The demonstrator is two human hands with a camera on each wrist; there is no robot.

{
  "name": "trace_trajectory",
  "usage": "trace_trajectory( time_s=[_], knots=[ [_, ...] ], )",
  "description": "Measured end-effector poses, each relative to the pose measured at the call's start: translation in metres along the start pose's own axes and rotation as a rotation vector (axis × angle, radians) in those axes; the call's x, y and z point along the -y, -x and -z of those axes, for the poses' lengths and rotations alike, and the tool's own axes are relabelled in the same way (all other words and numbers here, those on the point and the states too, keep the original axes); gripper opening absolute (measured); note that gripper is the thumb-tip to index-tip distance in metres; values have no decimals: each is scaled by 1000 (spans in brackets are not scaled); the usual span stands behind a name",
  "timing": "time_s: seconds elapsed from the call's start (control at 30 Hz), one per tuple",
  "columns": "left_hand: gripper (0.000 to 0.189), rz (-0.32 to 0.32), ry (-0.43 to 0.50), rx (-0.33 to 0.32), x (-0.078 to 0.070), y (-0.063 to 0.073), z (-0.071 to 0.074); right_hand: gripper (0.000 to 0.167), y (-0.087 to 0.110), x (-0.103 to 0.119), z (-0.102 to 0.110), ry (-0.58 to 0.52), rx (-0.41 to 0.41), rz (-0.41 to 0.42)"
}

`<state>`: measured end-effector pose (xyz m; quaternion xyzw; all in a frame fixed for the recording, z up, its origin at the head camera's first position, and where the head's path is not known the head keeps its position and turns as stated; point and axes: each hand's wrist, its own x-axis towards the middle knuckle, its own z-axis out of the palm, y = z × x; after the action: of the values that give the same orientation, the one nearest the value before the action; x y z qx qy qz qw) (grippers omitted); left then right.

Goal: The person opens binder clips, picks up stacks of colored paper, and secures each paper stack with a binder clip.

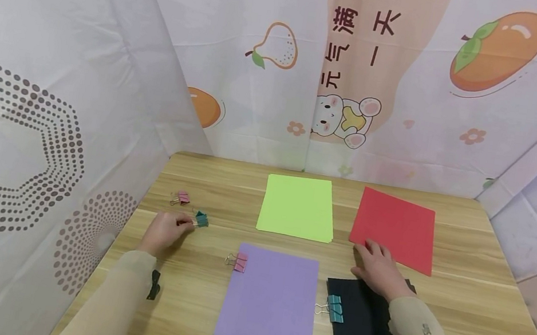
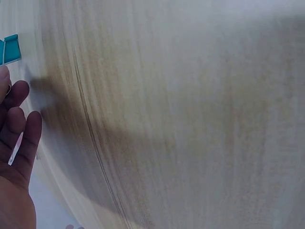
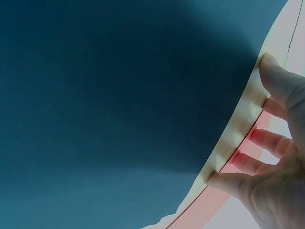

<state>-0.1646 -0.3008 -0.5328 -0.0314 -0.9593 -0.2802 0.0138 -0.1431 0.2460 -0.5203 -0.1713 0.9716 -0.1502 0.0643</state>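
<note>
the left hand (image 1: 166,232) pinches a teal binder clip (image 1: 202,219). the right hand (image 1: 380,270), spread, touches the red paper (image 1: 397,227) at its near edge.

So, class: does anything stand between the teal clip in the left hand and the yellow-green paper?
Nothing visible does: in the head view only tabletop lies between the teal clip, pinched by the left hand, and the yellow-green paper. The loose pink clip lies beyond the left hand, off that path.
</note>
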Motion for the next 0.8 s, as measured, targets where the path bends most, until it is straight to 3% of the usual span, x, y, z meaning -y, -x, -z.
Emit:
trace_trajectory(
  time_s=[0.47, 0.8],
  knots=[
    [14, -59, -53, -25, -3, 1, -1, 59, -1, -1, -1, 3, -4, 10],
    [25, -25, -19, -33, -5, 2, 2, 59, 0, -1, -3, 3, -18, 10]
  ],
)
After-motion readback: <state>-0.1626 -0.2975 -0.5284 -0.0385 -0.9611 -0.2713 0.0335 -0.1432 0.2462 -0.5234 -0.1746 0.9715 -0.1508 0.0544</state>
